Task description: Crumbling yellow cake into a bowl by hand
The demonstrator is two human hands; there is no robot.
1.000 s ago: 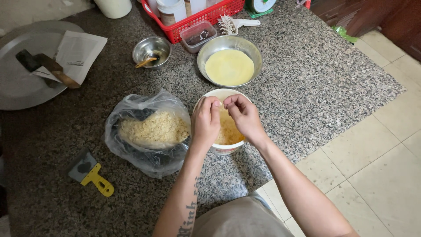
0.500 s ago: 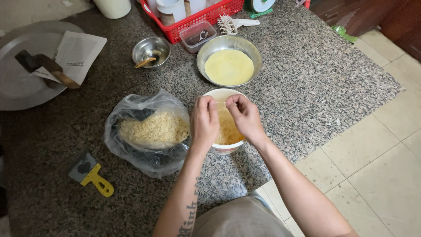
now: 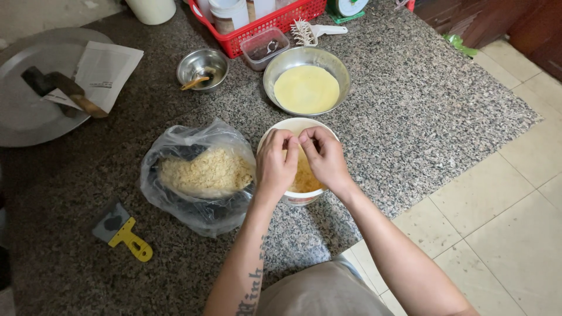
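white bowl (image 3: 293, 125) under fingers (image 3: 291, 142), both hands

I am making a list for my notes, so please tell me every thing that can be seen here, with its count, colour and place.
white bowl: one, yellowish filling, under both hands.
wide metal bowl: one, silver, pale yellow liquid, behind the white bowl.
small metal bowl: one, silver, a spoon inside, further left.
plastic bag: one, clear, pale crumbs inside, left of the white bowl.
scraper: one, yellow handle, near left.
round tray: one, grey, far left, bearing a paper and a knife.
red basket: one, top, holding containers.
plastic box: one, clear, before the basket.
white brush: one, beside the basket.
left hand: over the white bowl.
right hand: beside it, fingertips meeting.
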